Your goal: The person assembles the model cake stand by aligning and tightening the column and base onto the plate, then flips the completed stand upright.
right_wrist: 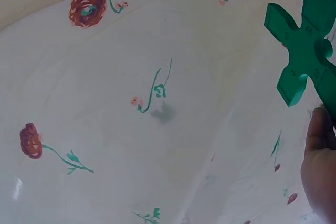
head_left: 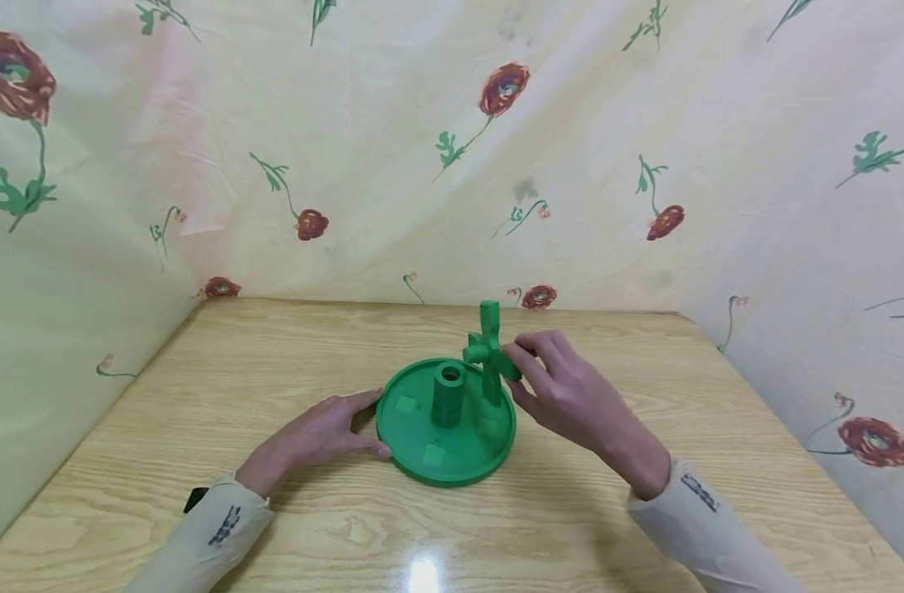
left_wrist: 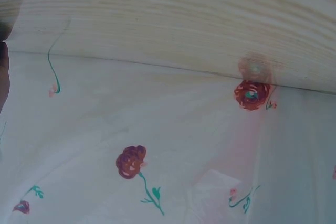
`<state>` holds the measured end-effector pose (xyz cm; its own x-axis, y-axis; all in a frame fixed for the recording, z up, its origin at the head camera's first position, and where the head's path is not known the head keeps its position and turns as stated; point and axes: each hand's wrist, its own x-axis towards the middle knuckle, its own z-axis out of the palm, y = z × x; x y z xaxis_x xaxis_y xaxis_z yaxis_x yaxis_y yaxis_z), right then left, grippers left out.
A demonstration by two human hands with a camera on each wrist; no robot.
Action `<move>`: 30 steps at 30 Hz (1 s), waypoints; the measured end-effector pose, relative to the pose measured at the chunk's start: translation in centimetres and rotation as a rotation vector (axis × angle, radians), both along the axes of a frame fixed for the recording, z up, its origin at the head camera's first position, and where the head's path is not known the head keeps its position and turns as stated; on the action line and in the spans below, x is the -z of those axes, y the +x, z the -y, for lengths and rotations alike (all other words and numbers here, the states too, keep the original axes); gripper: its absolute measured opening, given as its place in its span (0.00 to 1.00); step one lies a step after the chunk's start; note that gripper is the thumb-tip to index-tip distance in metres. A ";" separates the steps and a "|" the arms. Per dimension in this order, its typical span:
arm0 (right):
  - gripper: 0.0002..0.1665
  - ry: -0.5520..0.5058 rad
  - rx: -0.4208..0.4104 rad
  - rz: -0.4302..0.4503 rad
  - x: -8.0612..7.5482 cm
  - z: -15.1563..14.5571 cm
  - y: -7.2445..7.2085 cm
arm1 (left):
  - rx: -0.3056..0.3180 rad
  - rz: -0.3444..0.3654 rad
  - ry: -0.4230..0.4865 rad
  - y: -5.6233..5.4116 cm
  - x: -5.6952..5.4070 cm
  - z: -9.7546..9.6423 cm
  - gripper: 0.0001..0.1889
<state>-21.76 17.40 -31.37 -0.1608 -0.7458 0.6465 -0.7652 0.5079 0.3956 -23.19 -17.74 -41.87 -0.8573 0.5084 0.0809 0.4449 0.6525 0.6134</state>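
Note:
A round green plastic base [head_left: 413, 441] with a raised rim lies on the table. From its middle rises a hollow green post [head_left: 447, 403], upright, its hole facing up. My left hand [head_left: 314, 432] touches the base's left rim, thumb at the front and forefinger behind. Between thumb and fingers, my right hand [head_left: 570, 391] pinches one arm of a green star-shaped piece [head_left: 489, 350] with several arms and a round stub. That piece is held on edge over the base's right side, beside the post. In the right wrist view, numbers mark the star-shaped piece [right_wrist: 307, 45].
The wooden table [head_left: 288, 346] extends around the base on all sides. Behind it hangs a pale flowered sheet [head_left: 392, 165], which also closes off both sides. A dark band [head_left: 195, 499] shows at the left sleeve cuff.

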 end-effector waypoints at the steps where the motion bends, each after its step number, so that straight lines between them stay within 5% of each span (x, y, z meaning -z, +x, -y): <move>1: 0.27 0.030 0.008 -0.017 0.0 0.1 0.0 | 0.000 -0.001 -0.001 0.0 0.0 0.0 0.52; 5: 0.14 0.152 0.019 -0.108 0.1 0.7 -0.3 | -0.002 -0.003 -0.006 0.0 0.0 0.0 0.53; 12: 0.27 0.356 0.043 -0.337 0.3 1.8 -0.1 | -0.004 0.004 -0.003 0.0 0.0 0.1 0.53; 30: 0.30 0.404 0.061 -0.381 0.2 2.1 -0.2 | 0.000 0.008 -0.002 -0.1 0.1 0.1 0.53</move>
<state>-21.93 15.25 -31.57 -0.0226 -0.9430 0.3319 -0.5039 0.2975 0.8109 -23.26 -17.80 -41.93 -0.8582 0.5082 0.0725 0.4394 0.6542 0.6156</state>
